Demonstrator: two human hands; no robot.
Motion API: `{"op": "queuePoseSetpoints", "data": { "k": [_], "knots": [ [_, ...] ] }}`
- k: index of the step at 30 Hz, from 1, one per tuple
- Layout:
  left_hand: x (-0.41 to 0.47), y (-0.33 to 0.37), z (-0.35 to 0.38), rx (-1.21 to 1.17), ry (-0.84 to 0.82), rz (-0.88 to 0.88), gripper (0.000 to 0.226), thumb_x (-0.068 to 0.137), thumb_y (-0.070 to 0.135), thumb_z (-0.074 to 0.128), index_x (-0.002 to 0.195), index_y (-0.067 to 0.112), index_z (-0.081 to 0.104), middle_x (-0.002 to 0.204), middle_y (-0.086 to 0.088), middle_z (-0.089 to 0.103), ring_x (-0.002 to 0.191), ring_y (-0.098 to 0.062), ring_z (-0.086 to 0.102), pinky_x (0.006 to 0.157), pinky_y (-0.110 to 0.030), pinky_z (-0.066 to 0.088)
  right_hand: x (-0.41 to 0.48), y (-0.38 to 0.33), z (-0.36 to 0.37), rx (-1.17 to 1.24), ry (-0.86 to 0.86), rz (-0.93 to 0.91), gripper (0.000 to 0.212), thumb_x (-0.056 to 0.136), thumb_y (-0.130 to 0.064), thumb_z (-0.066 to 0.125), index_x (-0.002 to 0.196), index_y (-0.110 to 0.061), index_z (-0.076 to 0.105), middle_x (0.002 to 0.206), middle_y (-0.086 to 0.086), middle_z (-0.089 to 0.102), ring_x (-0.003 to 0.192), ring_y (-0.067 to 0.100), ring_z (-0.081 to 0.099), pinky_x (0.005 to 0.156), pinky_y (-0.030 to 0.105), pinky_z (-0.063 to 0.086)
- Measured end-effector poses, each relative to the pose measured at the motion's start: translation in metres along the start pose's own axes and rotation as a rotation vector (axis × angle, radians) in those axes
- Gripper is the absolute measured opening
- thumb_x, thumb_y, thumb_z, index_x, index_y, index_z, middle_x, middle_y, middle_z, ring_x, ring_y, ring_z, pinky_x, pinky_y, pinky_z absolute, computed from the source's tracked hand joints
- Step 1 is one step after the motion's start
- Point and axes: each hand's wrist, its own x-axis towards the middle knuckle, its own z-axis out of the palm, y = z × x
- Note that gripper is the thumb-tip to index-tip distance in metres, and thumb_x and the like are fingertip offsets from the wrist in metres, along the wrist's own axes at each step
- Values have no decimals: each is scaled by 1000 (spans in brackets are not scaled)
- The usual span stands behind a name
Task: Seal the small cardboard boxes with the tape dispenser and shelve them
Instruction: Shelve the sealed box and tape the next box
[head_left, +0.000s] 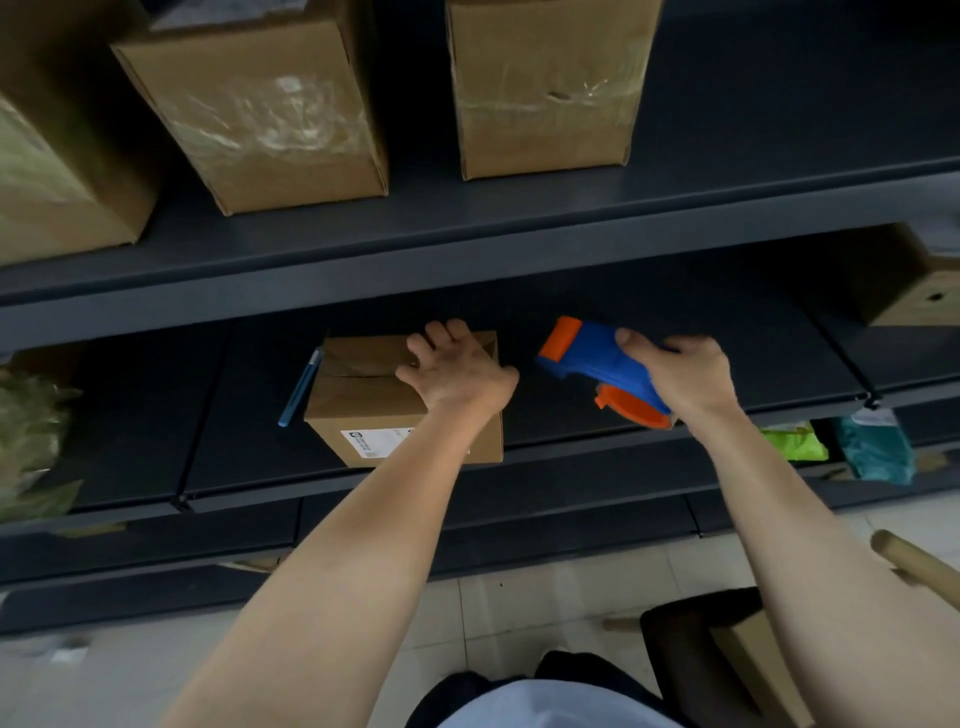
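A small cardboard box (363, 400) with a white label on its front stands on the dark middle shelf (571, 410). Its top flaps are folded shut with a seam across the middle. My left hand (454, 371) rests on the box's top right part, fingers spread and bent over the flaps. My right hand (680, 376) grips the handle of a blue and orange tape dispenser (597, 364), held just above the shelf to the right of the box, its orange roller end pointing toward the box.
A blue pen (298, 389) lies left of the box. Three larger taped cartons (270, 109) stand on the upper shelf. Another box (914, 291) sits far right. Plastic-wrapped goods (31, 441) are at the left; green and teal packets (836, 447) lie lower right. A chair (727, 649) stands near my legs.
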Motion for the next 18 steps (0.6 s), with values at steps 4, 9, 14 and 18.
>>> {"op": "queuePoseSetpoints", "data": {
  "k": [4, 9, 14, 18],
  "knots": [
    [9, -20, -13, -178, -102, 15, 66, 87, 59, 50, 136, 16, 38, 142, -11, 33, 131, -36, 28, 103, -49, 29, -11, 8, -11, 237, -47, 87, 40, 80, -47, 72, 72, -8, 64, 71, 5, 63, 65, 17, 59, 63, 28, 44],
    [2, -58, -13, -522, 187, 78, 25, 95, 39, 49, 108, 20, 56, 123, -7, 52, 119, -27, 48, 102, -45, 38, -21, 15, -8, 311, -69, 110, 33, 81, -45, 71, 72, -15, 64, 75, 5, 67, 73, 22, 63, 77, 34, 47],
    [-17, -40, -13, -36, 13, 168, 95, 76, 79, 43, 144, 14, 31, 149, -13, 24, 136, -35, 24, 106, -54, 26, -29, 11, -1, 346, -79, 128, 34, 82, -48, 70, 77, -15, 63, 77, 6, 67, 73, 22, 63, 77, 34, 47],
    [-21, -37, -6, -18, 58, 228, 84, 80, 70, 50, 141, 15, 35, 145, -10, 26, 130, -34, 27, 100, -51, 32, -32, 11, 0, 354, -95, 109, 36, 80, -48, 71, 77, -13, 65, 76, 8, 68, 73, 25, 64, 80, 38, 50]
  ]
}}
